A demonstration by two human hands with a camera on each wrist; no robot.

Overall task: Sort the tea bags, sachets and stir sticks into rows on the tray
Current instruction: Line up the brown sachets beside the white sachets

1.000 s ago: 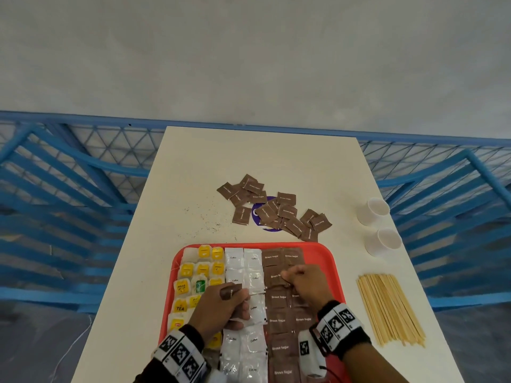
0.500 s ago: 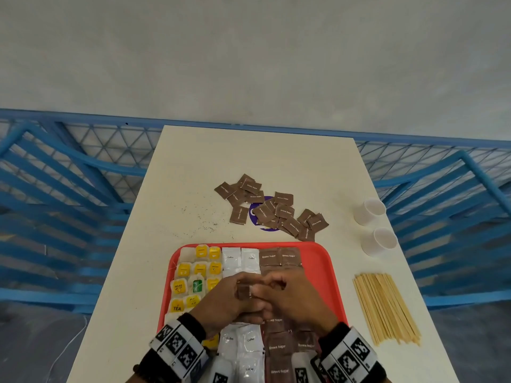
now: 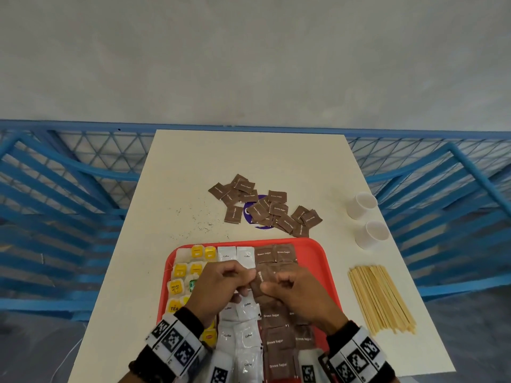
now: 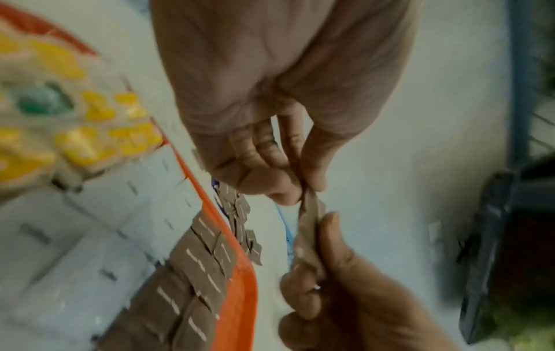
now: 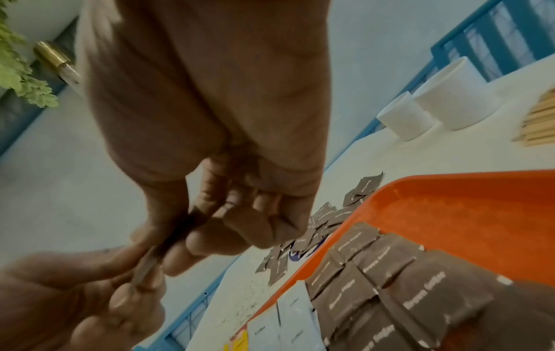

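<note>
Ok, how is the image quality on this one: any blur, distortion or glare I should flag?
Head view: sharp, evenly lit, no glare; wide-angle bending of the blue railing. Left wrist view: motion blur smears the tea bags and the brown sachet that both hands pinch. Right wrist view: palm soft and close, but print on the sachets in the tray is readable.

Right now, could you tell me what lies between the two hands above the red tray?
One brown sugar sachet, pinched by the left hand and right hand; the left wrist view shows it.
</note>
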